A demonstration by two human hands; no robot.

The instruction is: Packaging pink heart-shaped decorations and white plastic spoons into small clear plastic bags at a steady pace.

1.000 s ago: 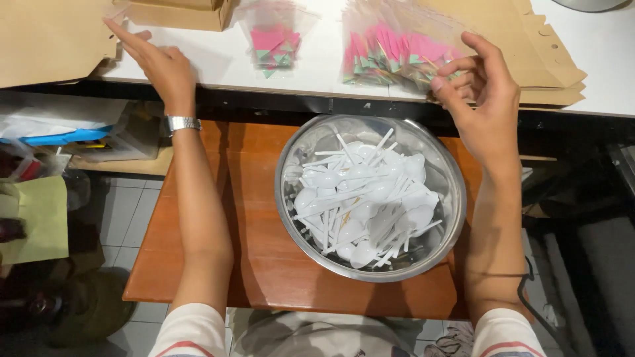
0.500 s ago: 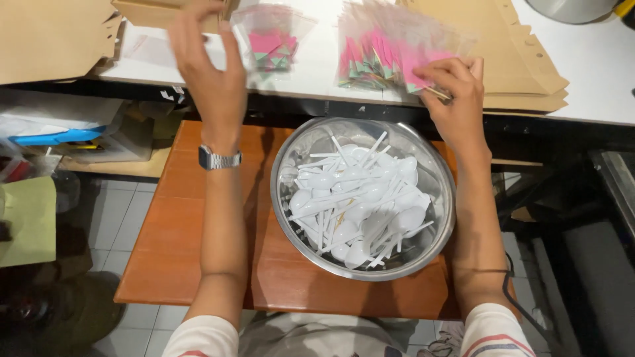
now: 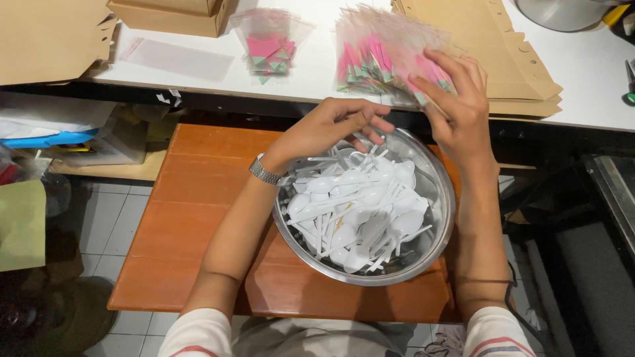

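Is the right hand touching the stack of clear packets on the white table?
Touching. The head view shows the right hand with fingers pressed on the stack of clear packets.

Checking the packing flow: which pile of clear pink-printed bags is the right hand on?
The larger, fanned-out pile under the right hand; the smaller pile lies untouched.

white worktop (image 3: 317, 73) above orange wooden stool (image 3: 198, 218) – grey tiled floor (image 3: 106, 218)
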